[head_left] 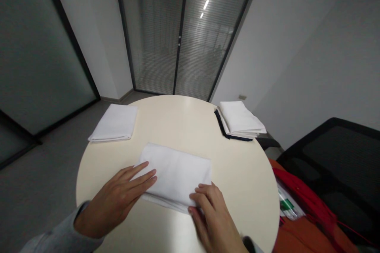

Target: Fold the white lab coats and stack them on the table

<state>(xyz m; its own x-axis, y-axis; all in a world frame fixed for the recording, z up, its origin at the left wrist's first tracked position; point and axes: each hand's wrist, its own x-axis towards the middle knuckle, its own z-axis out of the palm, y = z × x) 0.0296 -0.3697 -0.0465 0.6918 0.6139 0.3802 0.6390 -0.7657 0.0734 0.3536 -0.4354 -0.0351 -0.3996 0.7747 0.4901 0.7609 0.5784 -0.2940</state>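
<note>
A folded white cloth (175, 174) lies on the round table in front of me, its layered near edge facing me. My left hand (118, 195) rests on the cloth's left side, palm down, with the fingers stretched out and slightly apart. At the near right corner, my right hand (210, 213) has its fingers bent over the top, and the thumb sits at the near edge, so the cloth's edge is pinched between them. Part of that corner is hidden under the right hand.
Another folded white cloth (115, 122) lies at the table's left rim. A stack of white cloths (239, 116) sits on a dark cloth (221, 123) at the far right of the cream table (178, 122). A black chair (338, 158) on the right holds a red bag (311, 197) and a clear plastic packet (289, 203).
</note>
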